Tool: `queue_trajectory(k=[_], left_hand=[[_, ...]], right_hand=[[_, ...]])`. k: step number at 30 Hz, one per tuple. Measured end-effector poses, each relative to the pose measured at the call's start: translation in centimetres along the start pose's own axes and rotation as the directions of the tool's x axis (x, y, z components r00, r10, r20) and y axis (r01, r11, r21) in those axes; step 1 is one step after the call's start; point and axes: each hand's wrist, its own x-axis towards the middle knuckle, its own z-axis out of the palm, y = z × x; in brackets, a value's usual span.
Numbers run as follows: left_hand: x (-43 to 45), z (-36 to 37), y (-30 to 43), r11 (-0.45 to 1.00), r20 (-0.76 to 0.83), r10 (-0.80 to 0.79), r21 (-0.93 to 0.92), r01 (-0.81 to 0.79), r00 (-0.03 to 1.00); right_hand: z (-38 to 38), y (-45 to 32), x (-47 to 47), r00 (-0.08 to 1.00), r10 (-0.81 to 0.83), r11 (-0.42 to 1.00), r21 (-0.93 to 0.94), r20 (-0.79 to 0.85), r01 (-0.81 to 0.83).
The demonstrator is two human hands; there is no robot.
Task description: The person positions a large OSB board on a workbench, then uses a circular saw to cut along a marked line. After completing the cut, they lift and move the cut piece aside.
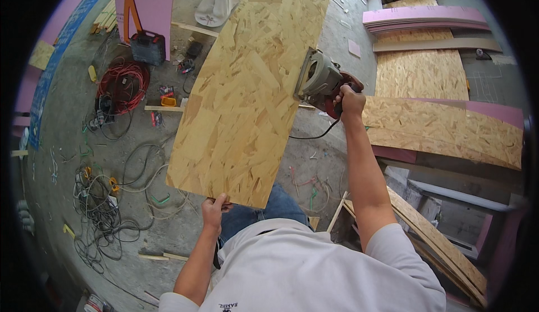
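Observation:
A long oriented strand board panel (248, 101) stretches away from my body at a slight slant. At its near edge, my left hand (217, 209) grips the board, thumb on top. My right hand (351, 101) is closed round the rear handle of a corded circular saw (322, 78), held at the panel's right long edge with its base plate against or just beside that edge. The saw blade is hidden from view. A black cord (316, 137) runs from the saw to the left, under the panel.
Tangled cables (105, 215) and a red cord coil (122, 86) lie on the concrete floor at left, near a dark tool case (147, 48). More strand board (442, 131) and pink foam boards (425, 17) lie at right. Wood strips (438, 244) lean at lower right.

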Motion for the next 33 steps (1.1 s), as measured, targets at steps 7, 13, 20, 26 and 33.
queue_trajectory(k=[7,13,20,26,33], left_hand=[[-0.5,0.5,0.6,1.0,-0.056,-0.009,0.027,0.011,0.998],[-0.7,0.5,1.1,1.0,-0.059,-0.002,0.029,0.004,0.998],[-0.6,0.7,1.2,0.999,-0.048,-0.009,0.037,0.011,0.999],[-0.2,0.3,0.8,0.998,0.011,-0.01,0.067,0.009,1.0],[-0.8,0.9,1.5,0.999,-0.053,0.003,0.034,-0.001,0.999]], right_hand=[[-0.5,0.0,0.5,0.999,0.001,1.0,-0.005,0.039,-0.001],[-1.6,-0.9,-4.6,0.99,0.099,0.995,0.015,0.101,-0.101],[-2.5,-0.7,-7.6,0.99,0.118,0.993,-0.012,0.082,-0.118],[-2.4,0.0,-6.5,0.995,0.064,0.998,-0.024,0.08,-0.063],[-1.4,0.0,-6.2,0.998,0.058,0.998,-0.001,0.019,-0.058]])
